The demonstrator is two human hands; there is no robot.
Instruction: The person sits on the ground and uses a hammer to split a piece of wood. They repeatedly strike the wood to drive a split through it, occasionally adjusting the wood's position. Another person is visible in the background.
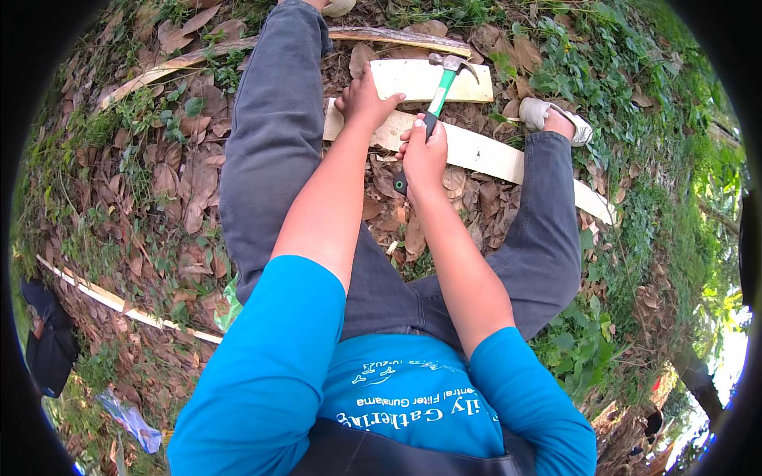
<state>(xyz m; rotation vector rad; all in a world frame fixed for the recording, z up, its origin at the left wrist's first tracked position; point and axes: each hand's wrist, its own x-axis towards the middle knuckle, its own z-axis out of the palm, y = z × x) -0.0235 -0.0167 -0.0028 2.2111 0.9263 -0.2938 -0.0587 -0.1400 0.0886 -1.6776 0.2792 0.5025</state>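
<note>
My right hand (425,155) is wrapped round the black grip of a claw hammer (443,89) with a green shaft. Its metal head lies over the right part of a short, pale wooden board (401,79). At that board's left end, my left hand (367,103) grips the near corner, with the thumb stretched along the near edge and the fingers at the end. Closer to me, a longer pale plank (484,153) runs crosswise on the ground under both forearms and passes beneath my right leg. No nail can be made out.
My legs are spread either side of the boards, with a light shoe (548,119) at the right. Beyond them lies a rough-edged wooden strip (381,34). Another thin strip (135,312), a dark bag-like thing (49,337) and a plastic wrapper (131,420) are at left. Dry leaves and green plants cover the ground.
</note>
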